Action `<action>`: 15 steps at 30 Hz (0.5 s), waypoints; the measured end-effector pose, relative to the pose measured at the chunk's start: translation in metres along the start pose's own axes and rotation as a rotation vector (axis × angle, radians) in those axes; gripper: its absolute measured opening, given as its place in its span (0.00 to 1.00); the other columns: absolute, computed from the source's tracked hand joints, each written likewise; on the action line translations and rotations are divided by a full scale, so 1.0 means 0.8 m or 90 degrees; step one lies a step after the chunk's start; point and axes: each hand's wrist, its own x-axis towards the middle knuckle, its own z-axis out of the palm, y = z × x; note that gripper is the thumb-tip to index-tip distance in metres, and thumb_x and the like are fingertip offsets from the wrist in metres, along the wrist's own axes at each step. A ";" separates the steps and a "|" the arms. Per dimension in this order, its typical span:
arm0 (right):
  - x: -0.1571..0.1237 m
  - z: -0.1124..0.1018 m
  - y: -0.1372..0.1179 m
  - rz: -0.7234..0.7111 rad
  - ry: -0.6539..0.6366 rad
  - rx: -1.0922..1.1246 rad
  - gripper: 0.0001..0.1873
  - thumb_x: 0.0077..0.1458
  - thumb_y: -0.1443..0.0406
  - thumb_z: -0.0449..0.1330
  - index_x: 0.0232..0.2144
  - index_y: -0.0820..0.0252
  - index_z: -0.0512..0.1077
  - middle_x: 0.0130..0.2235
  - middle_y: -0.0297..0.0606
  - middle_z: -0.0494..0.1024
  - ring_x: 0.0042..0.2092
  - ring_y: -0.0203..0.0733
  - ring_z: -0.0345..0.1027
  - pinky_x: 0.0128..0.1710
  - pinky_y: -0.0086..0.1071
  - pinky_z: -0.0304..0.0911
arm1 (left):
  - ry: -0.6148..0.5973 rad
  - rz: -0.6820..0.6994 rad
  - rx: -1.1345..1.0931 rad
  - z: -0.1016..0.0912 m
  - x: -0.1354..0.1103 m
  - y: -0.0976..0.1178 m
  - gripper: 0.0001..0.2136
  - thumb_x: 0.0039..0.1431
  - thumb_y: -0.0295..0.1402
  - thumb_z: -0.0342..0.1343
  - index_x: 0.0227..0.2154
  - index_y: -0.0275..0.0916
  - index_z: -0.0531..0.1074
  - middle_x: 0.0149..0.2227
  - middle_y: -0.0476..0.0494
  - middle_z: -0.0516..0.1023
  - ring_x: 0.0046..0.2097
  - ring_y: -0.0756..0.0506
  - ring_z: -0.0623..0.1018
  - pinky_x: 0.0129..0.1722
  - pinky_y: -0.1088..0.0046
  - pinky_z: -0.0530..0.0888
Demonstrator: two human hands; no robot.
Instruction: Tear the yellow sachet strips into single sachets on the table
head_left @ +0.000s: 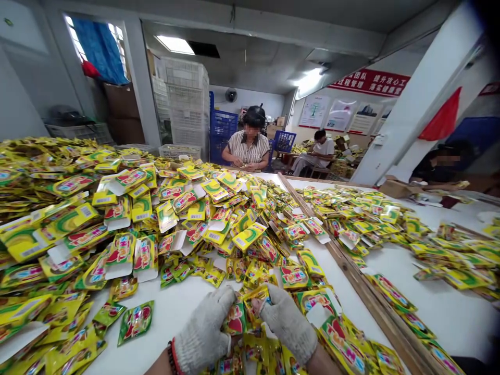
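Both my hands wear grey knit gloves and work at the near edge of a white table [179,307]. My left hand [205,333] pinches a small red-and-green sachet [236,319]. My right hand [287,323] is closed on a bunch of yellow sachets [255,301] held between the two hands. More yellow sachets [258,354] lie under my wrists. A loose green sachet [136,322] lies to the left of my left hand.
A large heap of yellow and green flat cartons and sachets [117,219] covers the table's left and middle. A wooden strip [351,276] divides the table; more packets [390,224] lie beyond it. Across sits a person in a striped shirt [248,148]; other people sit behind and right. Stacked crates [187,104] stand at the back.
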 end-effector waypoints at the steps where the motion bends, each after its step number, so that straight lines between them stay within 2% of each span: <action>1: 0.001 0.007 -0.001 -0.008 0.017 -0.021 0.10 0.50 0.59 0.59 0.30 0.60 0.74 0.31 0.38 0.79 0.35 0.43 0.72 0.37 0.32 0.68 | 0.012 -0.021 -0.024 0.001 -0.001 0.001 0.22 0.43 0.32 0.60 0.45 0.44 0.69 0.48 0.43 0.75 0.48 0.39 0.74 0.49 0.63 0.72; 3: 0.000 0.022 -0.002 -0.006 0.053 -0.076 0.13 0.53 0.59 0.56 0.35 0.60 0.75 0.37 0.43 0.80 0.41 0.47 0.73 0.44 0.35 0.68 | 0.044 -0.053 -0.044 0.004 -0.002 0.004 0.19 0.45 0.35 0.61 0.43 0.43 0.69 0.45 0.43 0.76 0.46 0.40 0.75 0.45 0.65 0.73; 6: -0.005 0.032 0.001 0.012 0.068 -0.139 0.16 0.55 0.59 0.53 0.39 0.61 0.75 0.40 0.48 0.81 0.43 0.50 0.75 0.45 0.39 0.67 | 0.086 -0.049 -0.009 0.008 -0.002 0.007 0.16 0.47 0.35 0.60 0.41 0.41 0.70 0.45 0.41 0.76 0.45 0.39 0.75 0.45 0.63 0.73; 9: -0.008 0.026 0.003 0.024 0.063 -0.176 0.16 0.53 0.58 0.56 0.39 0.61 0.75 0.40 0.49 0.81 0.44 0.52 0.74 0.45 0.39 0.67 | 0.117 0.001 0.051 0.010 -0.001 0.006 0.23 0.46 0.29 0.58 0.48 0.42 0.69 0.51 0.40 0.74 0.49 0.37 0.74 0.49 0.59 0.71; 12: -0.006 0.019 0.001 0.027 0.067 -0.171 0.15 0.52 0.57 0.57 0.37 0.60 0.75 0.40 0.47 0.81 0.43 0.50 0.74 0.44 0.38 0.68 | 0.103 0.035 0.074 0.010 0.000 0.004 0.28 0.42 0.25 0.56 0.51 0.44 0.69 0.52 0.42 0.74 0.50 0.37 0.73 0.49 0.59 0.72; 15: -0.003 0.016 0.000 0.010 0.003 -0.107 0.13 0.51 0.57 0.57 0.33 0.59 0.74 0.36 0.44 0.81 0.39 0.47 0.75 0.39 0.35 0.69 | 0.079 0.048 0.076 0.007 0.000 0.000 0.29 0.39 0.24 0.55 0.50 0.44 0.69 0.52 0.41 0.73 0.50 0.38 0.73 0.49 0.60 0.72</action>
